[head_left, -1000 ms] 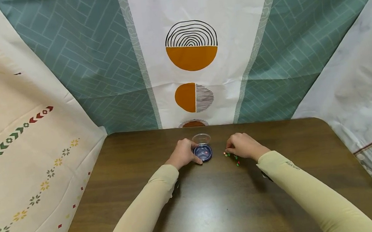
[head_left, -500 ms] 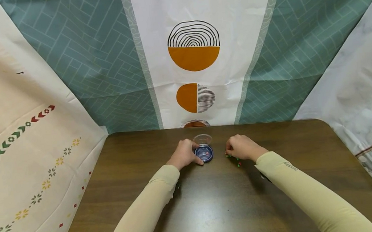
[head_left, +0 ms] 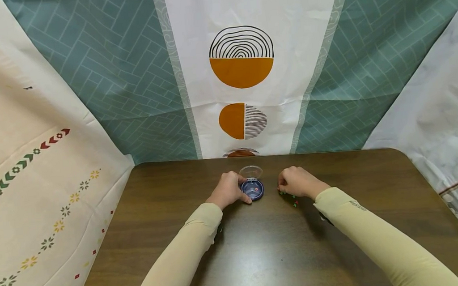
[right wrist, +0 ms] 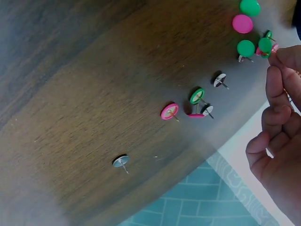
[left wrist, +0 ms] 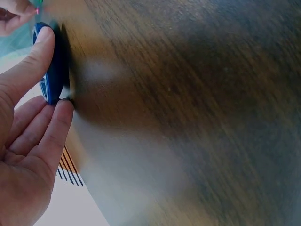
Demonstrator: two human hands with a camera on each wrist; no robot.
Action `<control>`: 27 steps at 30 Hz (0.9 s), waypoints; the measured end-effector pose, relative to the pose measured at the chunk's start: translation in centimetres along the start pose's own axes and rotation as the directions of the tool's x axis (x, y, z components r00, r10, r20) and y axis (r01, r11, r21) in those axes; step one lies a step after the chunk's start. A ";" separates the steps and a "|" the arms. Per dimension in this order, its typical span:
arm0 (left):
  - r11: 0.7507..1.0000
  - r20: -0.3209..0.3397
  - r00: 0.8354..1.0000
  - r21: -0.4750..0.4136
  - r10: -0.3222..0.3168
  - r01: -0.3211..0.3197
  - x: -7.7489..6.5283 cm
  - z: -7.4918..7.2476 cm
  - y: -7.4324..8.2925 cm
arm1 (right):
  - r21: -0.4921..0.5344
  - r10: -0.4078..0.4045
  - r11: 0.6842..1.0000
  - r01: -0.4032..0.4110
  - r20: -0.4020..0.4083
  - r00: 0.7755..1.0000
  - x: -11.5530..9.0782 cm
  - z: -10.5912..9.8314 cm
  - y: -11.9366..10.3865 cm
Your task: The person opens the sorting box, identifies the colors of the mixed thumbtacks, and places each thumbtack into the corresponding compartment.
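My left hand (head_left: 229, 188) grips the rim of a small round blue case (head_left: 253, 191), thumb at the near side and fingers at the far side. Its clear hinged lid (head_left: 251, 172) stands raised, and a small reddish thumbtack (head_left: 256, 189) lies inside. To the right, my right hand (head_left: 301, 183) is down among loose thumbtacks. In the right wrist view its thumb and forefinger pinch at a pink thumbtack (right wrist: 275, 47), right against a green thumbtack (right wrist: 265, 45); the fingertips partly hide this cluster.
More thumbtacks lie scattered on the brown wooden table (head_left: 160, 238), among them a green one (right wrist: 245, 48), a pink one (right wrist: 170, 111) and a lone dark one (right wrist: 120, 161). A patterned curtain (head_left: 139, 78) hangs behind the table's far edge.
The right fingertips have shifted slightly left and now cover more of the thumbtacks. The left hand keeps its grip on the case. The head view has drifted a little.
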State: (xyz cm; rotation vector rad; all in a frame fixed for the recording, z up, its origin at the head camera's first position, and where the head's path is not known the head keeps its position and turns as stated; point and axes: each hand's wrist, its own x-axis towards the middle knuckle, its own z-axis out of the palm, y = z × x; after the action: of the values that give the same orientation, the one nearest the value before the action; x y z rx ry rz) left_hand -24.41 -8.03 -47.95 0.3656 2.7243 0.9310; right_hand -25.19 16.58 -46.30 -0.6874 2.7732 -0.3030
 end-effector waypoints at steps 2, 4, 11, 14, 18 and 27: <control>1.000 0.000 1.000 -0.003 -0.003 0.003 0.0 0.0 0.0 | 0.039 0.001 0.999 -0.001 -0.002 1.000 0.0 -0.2 0.0; 1.000 -0.004 1.000 -0.006 -0.004 0.004 -0.1 -0.1 0.1 | 0.090 -0.004 0.996 0.004 -0.009 1.000 0.0 -0.4 0.0; 1.000 -0.014 1.000 0.009 0.009 -0.009 -0.4 -0.2 0.2 | 0.263 -0.035 0.963 0.049 -0.058 0.998 0.4 -0.9 0.1; 1.000 -0.014 1.000 0.007 0.010 -0.009 -0.4 -0.2 0.3 | 0.324 -0.042 0.943 0.070 -0.093 0.995 0.5 -1.1 0.0; 1.000 -0.021 1.000 0.008 0.017 -0.017 -0.2 -0.3 0.3 | 0.343 -0.050 0.935 0.093 -0.133 0.990 0.7 -1.5 -0.4; 1.000 -0.014 1.000 0.021 0.007 -0.007 -0.4 -0.1 0.3 | 0.364 -0.060 0.924 0.119 -0.170 0.984 1.1 -1.2 -1.6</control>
State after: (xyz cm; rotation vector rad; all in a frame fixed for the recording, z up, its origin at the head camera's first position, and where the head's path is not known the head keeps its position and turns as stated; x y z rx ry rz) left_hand -23.99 -7.96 -47.66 0.3741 2.7490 0.9113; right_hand -25.78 14.79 -44.99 -0.7169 2.7110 -0.9132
